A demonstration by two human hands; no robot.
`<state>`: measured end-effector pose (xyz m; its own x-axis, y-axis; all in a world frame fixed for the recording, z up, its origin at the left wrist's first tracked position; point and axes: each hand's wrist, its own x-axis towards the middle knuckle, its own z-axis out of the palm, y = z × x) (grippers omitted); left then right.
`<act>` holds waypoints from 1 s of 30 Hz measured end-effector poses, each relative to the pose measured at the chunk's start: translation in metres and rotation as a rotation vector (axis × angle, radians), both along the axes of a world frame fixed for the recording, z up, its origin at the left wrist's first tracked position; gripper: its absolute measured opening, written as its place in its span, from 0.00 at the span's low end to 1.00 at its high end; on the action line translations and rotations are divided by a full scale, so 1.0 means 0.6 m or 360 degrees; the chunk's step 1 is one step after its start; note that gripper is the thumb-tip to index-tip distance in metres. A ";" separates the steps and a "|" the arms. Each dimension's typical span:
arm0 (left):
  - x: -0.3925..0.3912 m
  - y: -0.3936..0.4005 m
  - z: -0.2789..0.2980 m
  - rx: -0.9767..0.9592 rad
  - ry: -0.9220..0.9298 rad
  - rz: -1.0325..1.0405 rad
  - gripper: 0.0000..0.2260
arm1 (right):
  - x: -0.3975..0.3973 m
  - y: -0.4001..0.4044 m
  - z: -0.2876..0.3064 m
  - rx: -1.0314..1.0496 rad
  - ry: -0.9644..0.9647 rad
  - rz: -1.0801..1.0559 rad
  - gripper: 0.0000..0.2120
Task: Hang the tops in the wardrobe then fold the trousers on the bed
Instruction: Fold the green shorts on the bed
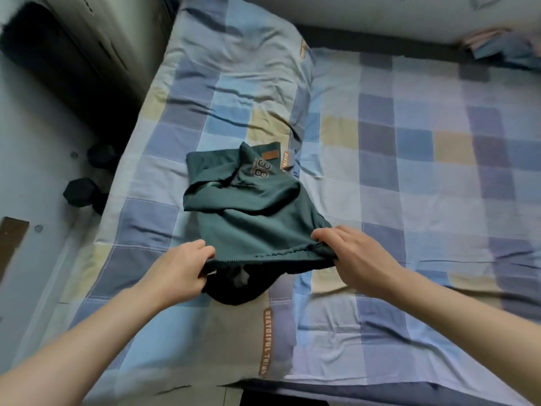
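Dark green trousers [248,206] lie crumpled on the checked bed cover [409,171], a "98" print and a brown patch showing on the far part. My left hand [178,273] pinches the left end of the elastic waistband. The waistband's right end is gripped by my right hand [354,256]. The waistband is stretched between both hands and lifted slightly, so the dark inside of the trousers shows under it.
A folded checked quilt [234,71] covers the left half of the bed. Two black dumbbells [85,191] lie on the floor at the left. A dark cabinet [58,63] stands at the far left. Folded clothes [503,45] sit at the far right corner.
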<state>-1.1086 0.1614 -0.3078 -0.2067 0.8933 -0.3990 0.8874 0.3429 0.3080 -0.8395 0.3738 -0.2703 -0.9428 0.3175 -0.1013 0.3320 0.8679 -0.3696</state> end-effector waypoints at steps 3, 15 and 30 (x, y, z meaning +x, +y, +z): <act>0.001 -0.026 0.083 0.0254 0.0219 -0.0308 0.18 | 0.031 -0.020 0.104 -0.0120 0.0111 0.0078 0.29; -0.018 0.003 0.374 0.0571 0.0814 -0.1598 0.23 | 0.176 -0.046 0.396 0.0240 -0.0674 0.0341 0.13; 0.127 0.138 0.481 -0.0038 0.1392 -0.1073 0.23 | 0.427 -0.039 0.521 0.0402 -0.0728 -0.0204 0.23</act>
<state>-1.0321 0.2441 -0.0194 0.1009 0.9229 -0.3715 0.8030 -0.2960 -0.5172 -0.5832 0.3502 0.0422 -0.7725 0.4946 -0.3984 0.5191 0.8531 0.0526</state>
